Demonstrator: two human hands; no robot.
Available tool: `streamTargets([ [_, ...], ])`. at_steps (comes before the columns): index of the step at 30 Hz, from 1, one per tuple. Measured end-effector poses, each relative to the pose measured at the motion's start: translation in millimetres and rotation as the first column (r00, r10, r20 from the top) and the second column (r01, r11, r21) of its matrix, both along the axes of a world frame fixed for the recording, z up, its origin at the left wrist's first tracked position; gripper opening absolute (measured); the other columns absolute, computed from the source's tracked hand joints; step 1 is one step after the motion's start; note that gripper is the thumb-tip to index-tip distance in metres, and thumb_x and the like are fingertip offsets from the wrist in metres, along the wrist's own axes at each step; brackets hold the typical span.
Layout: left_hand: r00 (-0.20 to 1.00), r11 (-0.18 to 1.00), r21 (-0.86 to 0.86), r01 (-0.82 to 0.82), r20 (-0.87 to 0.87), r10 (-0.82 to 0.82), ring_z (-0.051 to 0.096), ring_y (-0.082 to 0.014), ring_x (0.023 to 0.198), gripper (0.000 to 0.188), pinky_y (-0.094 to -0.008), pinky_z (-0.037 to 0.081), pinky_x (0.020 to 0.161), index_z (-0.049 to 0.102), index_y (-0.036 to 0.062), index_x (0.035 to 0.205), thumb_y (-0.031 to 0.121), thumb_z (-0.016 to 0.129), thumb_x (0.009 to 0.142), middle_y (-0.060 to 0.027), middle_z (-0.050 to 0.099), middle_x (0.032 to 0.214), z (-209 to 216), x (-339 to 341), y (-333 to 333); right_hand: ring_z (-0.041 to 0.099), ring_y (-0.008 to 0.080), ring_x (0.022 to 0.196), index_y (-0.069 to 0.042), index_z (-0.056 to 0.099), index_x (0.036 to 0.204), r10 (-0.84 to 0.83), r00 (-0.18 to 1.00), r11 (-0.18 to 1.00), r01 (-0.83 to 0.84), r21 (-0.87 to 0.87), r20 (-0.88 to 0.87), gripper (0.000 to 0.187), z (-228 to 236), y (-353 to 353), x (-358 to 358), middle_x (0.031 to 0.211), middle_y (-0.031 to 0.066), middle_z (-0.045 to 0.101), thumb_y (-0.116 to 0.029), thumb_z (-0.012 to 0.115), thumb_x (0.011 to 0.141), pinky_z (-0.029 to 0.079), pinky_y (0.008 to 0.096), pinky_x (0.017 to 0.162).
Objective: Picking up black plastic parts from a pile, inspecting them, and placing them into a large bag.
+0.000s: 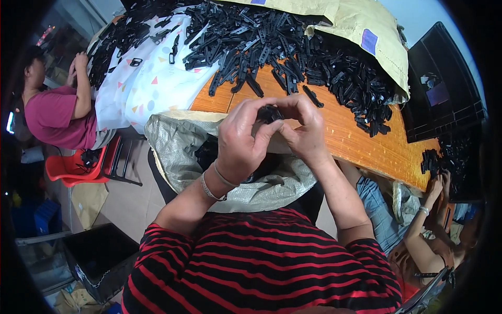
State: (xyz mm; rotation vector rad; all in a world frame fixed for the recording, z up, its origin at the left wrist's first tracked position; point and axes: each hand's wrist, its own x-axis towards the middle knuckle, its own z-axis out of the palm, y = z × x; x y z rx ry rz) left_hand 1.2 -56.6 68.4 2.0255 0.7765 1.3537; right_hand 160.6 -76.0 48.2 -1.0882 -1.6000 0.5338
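Observation:
Between the fingertips of both hands is a small black plastic part, partly hidden by the fingers. My left hand is curled round its left side, with thumb and fingers pinched on it. From the other side my right hand grips it the same way. Both hands are above the mouth of a grey woven sack in my lap, with dark pieces inside. Just beyond, on a wooden table, lies a big heap of long black plastic parts. One loose black part lies near my right fingers.
A white patterned sheet covers the table's left side. Paper sacking lies at the back, and a large black bin leans at right. One person works at left, another at right. A red chair and black crate are left.

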Motion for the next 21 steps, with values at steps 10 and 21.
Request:
streamTargets([
  [10,0.984,0.867,-0.481,0.132,-0.039,-0.172,0.065,-0.0287,0.068,0.015,-0.0344,0.05,0.063,0.064,0.0016,0.093,0.01,0.07,0.082,-0.011,0.065,0.075,-13.0,-44.0,5.2,0.057,0.0136,0.062,-0.003,0.056,0.087,0.088,0.995,0.958,-0.069,-0.279,0.056,0.037,-16.6,-26.8,-28.7,0.072,0.0053,0.059,-0.025,0.084,0.075,0.045,0.0284,0.054],
  [21,0.793,0.978,-0.151,0.146,-0.573,-0.207,0.064,-0.0313,0.081,0.027,-0.0365,0.052,0.072,0.063,0.0042,0.11,0.015,0.064,0.086,-0.0141,0.066,0.085,-12.1,-5.4,54.6,0.066,0.0281,0.072,0.0,0.067,0.093,-0.464,0.599,0.795,0.607,0.009,0.653,0.017,-27.3,-5.6,133.2,0.087,0.0176,0.067,-0.014,0.07,0.084,0.053,0.0365,0.066],
])
